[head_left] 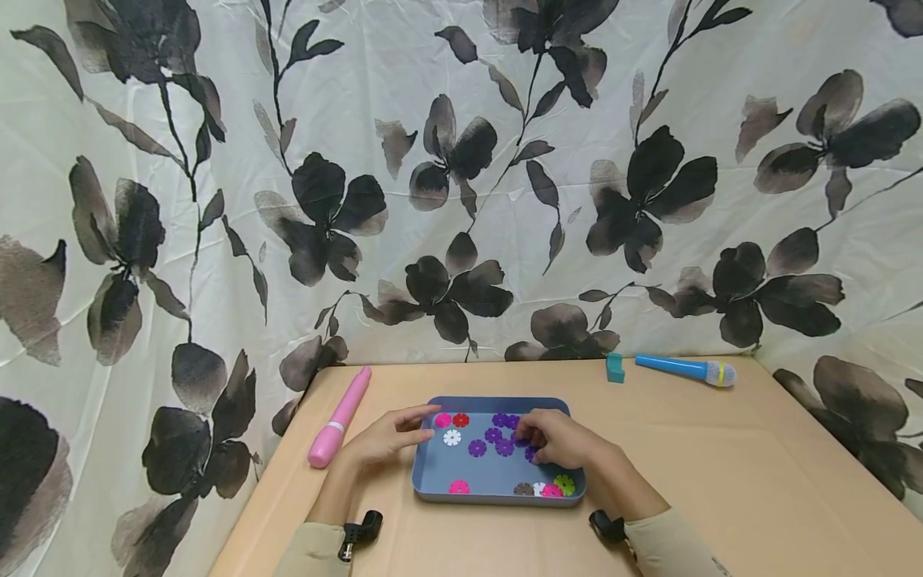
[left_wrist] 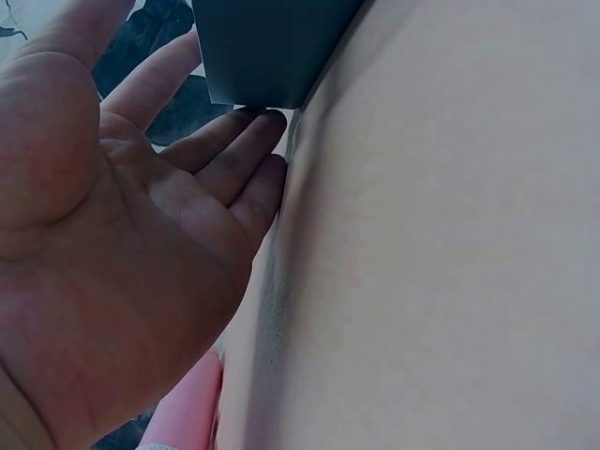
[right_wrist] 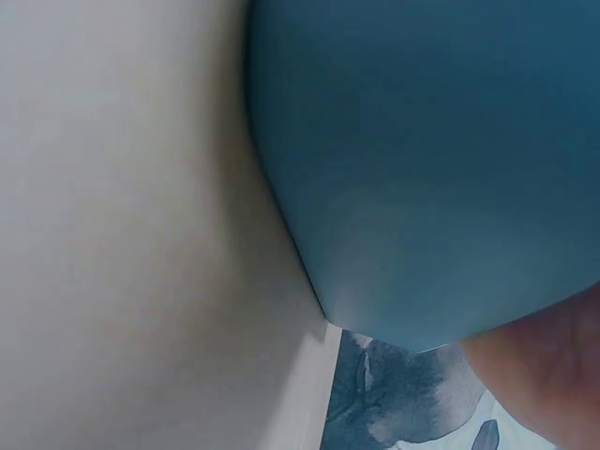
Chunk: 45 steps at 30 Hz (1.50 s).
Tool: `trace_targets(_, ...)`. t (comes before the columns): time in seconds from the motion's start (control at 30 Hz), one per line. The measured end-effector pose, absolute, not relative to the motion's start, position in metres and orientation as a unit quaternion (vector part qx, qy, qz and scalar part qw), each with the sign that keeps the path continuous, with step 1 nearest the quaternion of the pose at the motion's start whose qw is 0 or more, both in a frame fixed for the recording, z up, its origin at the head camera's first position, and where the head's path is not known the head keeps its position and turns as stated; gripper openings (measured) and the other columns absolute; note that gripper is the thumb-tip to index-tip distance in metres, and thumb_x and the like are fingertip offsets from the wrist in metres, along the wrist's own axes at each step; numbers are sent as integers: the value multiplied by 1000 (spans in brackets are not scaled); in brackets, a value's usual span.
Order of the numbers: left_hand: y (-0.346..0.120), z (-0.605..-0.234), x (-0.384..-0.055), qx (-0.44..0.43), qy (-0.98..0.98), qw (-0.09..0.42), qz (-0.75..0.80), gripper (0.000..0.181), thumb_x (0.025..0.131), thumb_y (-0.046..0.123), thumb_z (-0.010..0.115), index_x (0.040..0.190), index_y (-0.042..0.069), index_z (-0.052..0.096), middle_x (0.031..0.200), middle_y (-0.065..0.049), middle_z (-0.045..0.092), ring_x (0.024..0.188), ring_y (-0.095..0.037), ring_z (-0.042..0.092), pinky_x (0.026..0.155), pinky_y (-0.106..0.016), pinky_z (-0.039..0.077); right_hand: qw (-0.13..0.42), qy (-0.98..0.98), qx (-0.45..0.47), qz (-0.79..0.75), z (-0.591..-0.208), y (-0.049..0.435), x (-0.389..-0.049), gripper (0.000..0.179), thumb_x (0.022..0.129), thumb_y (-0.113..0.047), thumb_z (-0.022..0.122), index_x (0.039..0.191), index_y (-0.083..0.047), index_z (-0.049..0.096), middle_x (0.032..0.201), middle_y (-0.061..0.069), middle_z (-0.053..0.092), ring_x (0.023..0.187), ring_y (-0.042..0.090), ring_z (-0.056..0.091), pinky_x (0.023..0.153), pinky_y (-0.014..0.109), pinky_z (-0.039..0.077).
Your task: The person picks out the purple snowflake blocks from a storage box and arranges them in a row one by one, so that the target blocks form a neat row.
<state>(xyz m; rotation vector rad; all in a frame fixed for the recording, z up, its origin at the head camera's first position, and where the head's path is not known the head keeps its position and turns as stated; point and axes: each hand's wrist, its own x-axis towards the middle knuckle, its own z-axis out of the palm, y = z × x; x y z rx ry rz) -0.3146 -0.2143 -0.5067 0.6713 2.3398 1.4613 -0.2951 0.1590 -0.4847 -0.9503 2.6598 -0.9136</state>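
Observation:
A blue-grey tray (head_left: 447,473) lies on the table with small flower-shaped pieces in it. Purple flower pieces (head_left: 477,448) cluster toward its right half, around the fingertips of my right hand (head_left: 566,439). That hand reaches over the right rim with bent fingers pointing down; I cannot tell whether it pinches a piece. My left hand (head_left: 389,437) is at the left rim, its fingers extended, fingertips right at the tray's edge. Near them lie a pink flower (head_left: 443,420), a red flower (head_left: 461,420) and a white flower (head_left: 452,437). In the right wrist view, the tray wall (right_wrist: 422,169) hides most of the hand.
A pink wand-like object (head_left: 342,417) lies left of the left hand. At the table's back right are a blue toy microphone (head_left: 681,369) and a small teal block (head_left: 614,368). Along the tray's near side sit a green flower (head_left: 565,485) and a brown one (head_left: 523,489). Floral cloth (head_left: 447,200) hangs behind.

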Motion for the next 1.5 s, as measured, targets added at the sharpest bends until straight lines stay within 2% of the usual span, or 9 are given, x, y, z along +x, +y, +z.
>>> trace_targets(0.13, -214, -507, -314, 233, 815, 148, 510, 58, 101, 29, 69, 155, 14, 52, 165, -14, 42, 153, -45, 34, 126, -58, 29, 86, 890, -319, -313, -485, 160, -296, 29, 85, 3, 82, 110, -8, 72, 102, 4, 66, 92, 20, 62, 80, 29, 61)
trace_targets(0.37, -214, -508, -313, 232, 815, 150, 509, 57, 102, 29, 68, 155, 14, 52, 164, -14, 42, 153, -45, 35, 126, -58, 30, 82, 884, -325, -326, -486, 163, -298, 19, 83, 5, 83, 93, -9, 75, 95, 2, 64, 87, 20, 62, 72, 20, 56)
trace_targets(0.57, -215, -510, -313, 228, 821, 145, 502, 59, 101, 30, 70, 153, 9, 53, 163, -17, 43, 152, -45, 37, 126, -57, 30, 70, 879, -327, -339, -489, 166, -301, 16, 84, -1, 84, 96, -11, 81, 94, -2, 71, 83, 11, 63, 70, 20, 58)
trace_targets(0.7, -215, -511, -313, 222, 819, 146, 508, 65, 96, 27, 76, 152, 5, 52, 166, -21, 36, 154, -43, 33, 127, -55, 29, 37, 873, -326, -361, -490, 167, -303, 15, 86, -3, 83, 98, -11, 83, 96, -5, 73, 86, 8, 65, 74, 20, 59)
trace_targets(0.8, -216, -512, -313, 220, 811, 154, 520, 71, 92, 23, 81, 153, 2, 51, 168, -22, 31, 156, -41, 30, 127, -53, 27, 11, 866, -328, -377, -489, 169, -303, 12, 87, -4, 82, 97, -11, 84, 96, -6, 75, 89, 8, 66, 78, 23, 60)
trace_targets(1.03, -220, -512, -314, 223, 802, 160, 531, 75, 89, 16, 84, 153, 0, 49, 167, -23, 32, 156, -42, 30, 127, -53, 26, -26, 867, -282, -409, -483, 174, -304, 14, 89, -10, 82, 102, -15, 83, 102, -7, 76, 99, 14, 67, 90, 45, 63)
trace_targets(1.17, -222, -512, -315, 227, 803, 154, 529, 78, 88, 15, 85, 154, 1, 48, 166, -22, 36, 156, -41, 30, 128, -54, 23, -35, 871, -245, -425, -478, 179, -304, 21, 88, -13, 83, 108, -20, 81, 109, -6, 75, 105, 17, 67, 93, 46, 62)
trace_targets(1.37, -222, -512, -315, 226, 808, 148, 523, 82, 86, 14, 86, 156, 1, 46, 166, -22, 37, 157, -40, 28, 128, -54, 21, -46, 860, -239, -448, -475, 189, -306, 28, 90, -8, 81, 117, -13, 78, 121, 7, 74, 114, 27, 69, 101, 55, 58)
trace_targets(1.5, -219, -510, -314, 229, 808, 154, 520, 87, 85, 17, 87, 158, 2, 41, 169, -20, 30, 159, -39, 22, 130, -53, 17, -50, 866, -215, -448, -475, 199, -305, 29, 92, -11, 80, 120, -10, 77, 124, 8, 73, 113, 26, 70, 97, 46, 62)
